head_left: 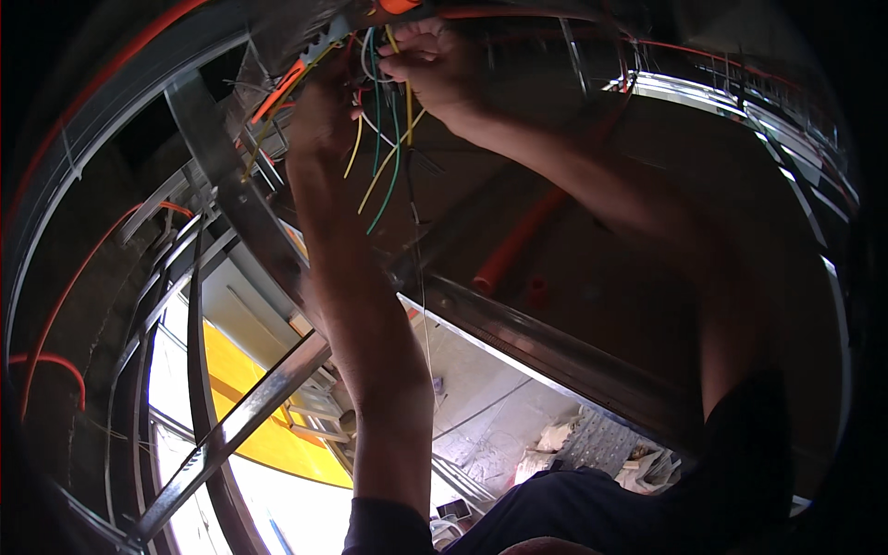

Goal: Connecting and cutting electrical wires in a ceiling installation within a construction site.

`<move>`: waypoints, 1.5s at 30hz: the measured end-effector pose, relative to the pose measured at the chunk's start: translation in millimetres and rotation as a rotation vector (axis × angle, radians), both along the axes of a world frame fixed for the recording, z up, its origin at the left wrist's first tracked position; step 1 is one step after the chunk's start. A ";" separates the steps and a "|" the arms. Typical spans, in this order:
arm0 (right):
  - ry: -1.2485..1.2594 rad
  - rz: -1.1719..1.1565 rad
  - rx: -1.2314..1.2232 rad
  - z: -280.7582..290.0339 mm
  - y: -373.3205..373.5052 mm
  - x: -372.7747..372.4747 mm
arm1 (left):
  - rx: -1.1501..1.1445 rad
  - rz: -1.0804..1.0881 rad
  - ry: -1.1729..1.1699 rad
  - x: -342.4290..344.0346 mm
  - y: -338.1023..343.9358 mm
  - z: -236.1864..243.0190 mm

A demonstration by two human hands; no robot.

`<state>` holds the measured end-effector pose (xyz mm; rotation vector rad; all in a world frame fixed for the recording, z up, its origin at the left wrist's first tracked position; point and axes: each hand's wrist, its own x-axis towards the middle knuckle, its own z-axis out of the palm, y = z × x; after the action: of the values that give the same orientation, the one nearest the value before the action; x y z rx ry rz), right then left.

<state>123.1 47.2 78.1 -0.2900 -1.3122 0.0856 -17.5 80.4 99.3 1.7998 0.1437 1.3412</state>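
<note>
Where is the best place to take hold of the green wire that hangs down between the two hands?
Probably the green wire is best pinched on its free hanging stretch below the right hand, coming from below. That part curves loose and apart from the yellow wires, while higher up the strands bunch together near the left hand.

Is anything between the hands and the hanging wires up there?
Nothing visible. The right hand already pinches the yellow and green wires directly, and the left hand is up against the same bundle. The metal framing bar runs off to the left.
</note>
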 end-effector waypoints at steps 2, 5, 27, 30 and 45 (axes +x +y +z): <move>0.009 0.115 -0.023 1.3 0.2 3.1 | -0.122 0.028 -0.017 1.7 4.2 0.8; 0.060 0.114 -0.116 4.0 1.2 5.0 | -0.096 0.051 0.018 1.9 13.0 3.2; 0.209 -0.107 -0.324 19.3 -8.8 -17.9 | 0.026 -0.126 -0.179 6.1 14.5 5.1; 0.205 -0.184 -0.364 20.3 -8.9 -17.4 | 0.013 -0.079 -0.137 4.7 16.1 3.5; 0.130 -0.240 -0.191 7.9 -5.3 -8.8 | -0.136 -0.192 -0.166 11.4 13.5 5.8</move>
<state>114.4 41.9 86.1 -0.5931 -1.1331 0.0258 -6.2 93.9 105.1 1.5411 -0.0267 1.3048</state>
